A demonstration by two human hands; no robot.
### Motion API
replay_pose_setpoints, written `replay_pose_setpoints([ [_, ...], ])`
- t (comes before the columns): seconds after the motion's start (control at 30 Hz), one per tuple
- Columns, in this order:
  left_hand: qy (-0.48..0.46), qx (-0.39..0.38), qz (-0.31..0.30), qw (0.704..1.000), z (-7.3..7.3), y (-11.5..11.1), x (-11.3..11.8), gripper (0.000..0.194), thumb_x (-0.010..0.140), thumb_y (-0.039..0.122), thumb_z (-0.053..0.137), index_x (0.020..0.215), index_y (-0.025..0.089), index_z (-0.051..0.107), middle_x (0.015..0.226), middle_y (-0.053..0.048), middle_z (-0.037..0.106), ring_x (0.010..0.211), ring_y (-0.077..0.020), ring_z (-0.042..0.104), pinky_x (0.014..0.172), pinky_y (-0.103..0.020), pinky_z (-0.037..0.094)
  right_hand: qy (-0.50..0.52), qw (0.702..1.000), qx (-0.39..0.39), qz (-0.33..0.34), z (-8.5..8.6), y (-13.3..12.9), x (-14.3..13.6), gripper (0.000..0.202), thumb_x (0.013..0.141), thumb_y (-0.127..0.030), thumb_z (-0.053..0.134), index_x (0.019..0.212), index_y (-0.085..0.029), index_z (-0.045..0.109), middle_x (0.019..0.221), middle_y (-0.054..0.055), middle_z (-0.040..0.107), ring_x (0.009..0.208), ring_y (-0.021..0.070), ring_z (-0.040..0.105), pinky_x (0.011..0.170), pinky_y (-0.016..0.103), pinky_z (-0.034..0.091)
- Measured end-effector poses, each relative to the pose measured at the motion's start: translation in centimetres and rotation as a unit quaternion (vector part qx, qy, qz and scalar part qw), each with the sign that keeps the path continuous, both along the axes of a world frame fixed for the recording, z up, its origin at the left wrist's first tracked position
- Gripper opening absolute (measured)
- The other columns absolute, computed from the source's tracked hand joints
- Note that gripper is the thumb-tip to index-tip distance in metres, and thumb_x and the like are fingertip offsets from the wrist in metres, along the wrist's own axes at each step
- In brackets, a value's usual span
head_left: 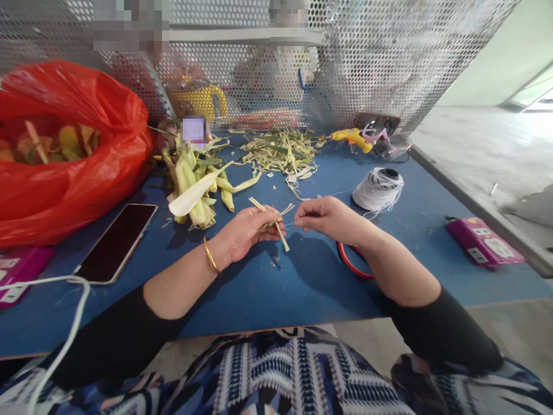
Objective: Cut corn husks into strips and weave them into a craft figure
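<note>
In the middle of the view my left hand pinches several thin pale-green strips of corn husk, which cross each other at the fingertips. Just to its right, my right hand is closed in a pinch on a fine white thread that spans the small gap between both hands. A cone of white thread stands behind the right hand, with loose strands around it. Under the right wrist lies a red ring-shaped handle, partly covered by the forearm.
Corn husks and a heap of shredded strips lie at the back. A red plastic bag and a phone are on the left. A yellow glue gun and a purple box are right. Perforated metal bounds the blue table.
</note>
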State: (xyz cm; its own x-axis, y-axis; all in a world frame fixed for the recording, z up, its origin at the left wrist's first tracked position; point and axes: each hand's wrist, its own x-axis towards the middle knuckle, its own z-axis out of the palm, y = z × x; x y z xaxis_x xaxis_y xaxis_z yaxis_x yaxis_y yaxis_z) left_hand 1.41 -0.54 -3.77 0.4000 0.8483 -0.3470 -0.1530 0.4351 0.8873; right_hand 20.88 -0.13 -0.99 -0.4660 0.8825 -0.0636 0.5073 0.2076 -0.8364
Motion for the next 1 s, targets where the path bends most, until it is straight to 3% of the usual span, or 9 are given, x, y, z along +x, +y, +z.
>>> replay_pose_setpoints([
  [0.17,-0.002,-0.003,-0.033,0.999,0.21,-0.34,0.07,0.011,0.073,0.025,0.067,0.072,0.016,0.061,0.069,-0.003,0.068,0.068,-0.0152,0.068,0.074,-0.03,0.054,-0.039,0.993,0.097,-0.047,-0.13,-0.14,-0.17,0.018,0.078,-0.03,0.055,0.068,-0.016,0.059,0.055,-0.005,0.047,0.054,0.0084,0.038,0.054,0.023,0.029],
  [0.37,-0.003,0.005,-0.047,0.999,0.41,-0.45,0.18,0.012,0.074,0.026,0.066,0.07,0.015,0.061,0.068,-0.002,0.065,0.065,-0.0131,0.065,0.07,-0.027,0.053,-0.073,0.985,0.137,-0.074,-0.26,-0.2,-0.47,0.015,0.079,-0.025,0.054,0.067,-0.016,0.059,0.052,-0.007,0.043,0.051,0.0078,0.034,0.053,0.023,0.025],
  [0.5,0.021,0.039,0.019,0.999,0.15,-0.17,0.23,0.015,0.069,0.027,0.07,0.065,0.015,0.062,0.064,0.001,0.059,0.059,-0.0096,0.057,0.066,-0.026,0.053,-0.087,0.982,0.158,-0.059,0.03,-0.31,-0.23,0.015,0.079,-0.024,0.057,0.066,-0.017,0.056,0.052,-0.007,0.044,0.051,0.008,0.034,0.054,0.023,0.027],
  [0.6,0.067,0.07,0.053,0.994,0.0,-0.04,0.24,0.018,0.065,0.029,0.073,0.063,0.015,0.062,0.06,0.002,0.057,0.056,-0.0096,0.054,0.063,-0.027,0.052,-0.077,0.972,0.222,-0.025,0.33,-0.6,-0.11,0.014,0.082,-0.023,0.056,0.07,-0.017,0.057,0.059,-0.004,0.049,0.055,0.0088,0.039,0.056,0.022,0.029],
  [0.77,0.118,0.116,-0.004,0.986,-0.06,-0.34,0.2,0.021,0.064,0.034,0.075,0.067,0.014,0.066,0.06,0.001,0.059,0.055,-0.0106,0.054,0.06,-0.026,0.049,-0.078,0.947,0.313,0.009,0.1,-0.76,-0.17,0.011,0.083,-0.016,0.052,0.074,-0.017,0.057,0.072,0.0,0.056,0.063,0.0101,0.045,0.059,0.022,0.032],
  [0.9,0.115,0.146,-0.052,0.981,-0.04,-0.55,0.09,0.023,0.065,0.035,0.075,0.069,0.014,0.068,0.061,0.001,0.061,0.056,-0.0108,0.055,0.061,-0.027,0.05,-0.059,0.957,0.283,0.007,-0.31,-0.42,-0.27,0.01,0.082,-0.016,0.054,0.072,-0.017,0.056,0.068,-0.001,0.053,0.061,0.0097,0.044,0.058,0.022,0.031],
  [1.0,0.107,0.161,-0.088,0.977,0.09,-0.6,-0.02,0.024,0.066,0.036,0.075,0.069,0.014,0.068,0.063,0.0,0.062,0.057,-0.0114,0.057,0.063,-0.029,0.052,-0.023,0.981,0.193,0.001,-0.46,-0.1,-0.34,0.014,0.081,-0.023,0.057,0.068,-0.017,0.056,0.059,-0.005,0.046,0.056,0.0087,0.038,0.055,0.023,0.028],
])
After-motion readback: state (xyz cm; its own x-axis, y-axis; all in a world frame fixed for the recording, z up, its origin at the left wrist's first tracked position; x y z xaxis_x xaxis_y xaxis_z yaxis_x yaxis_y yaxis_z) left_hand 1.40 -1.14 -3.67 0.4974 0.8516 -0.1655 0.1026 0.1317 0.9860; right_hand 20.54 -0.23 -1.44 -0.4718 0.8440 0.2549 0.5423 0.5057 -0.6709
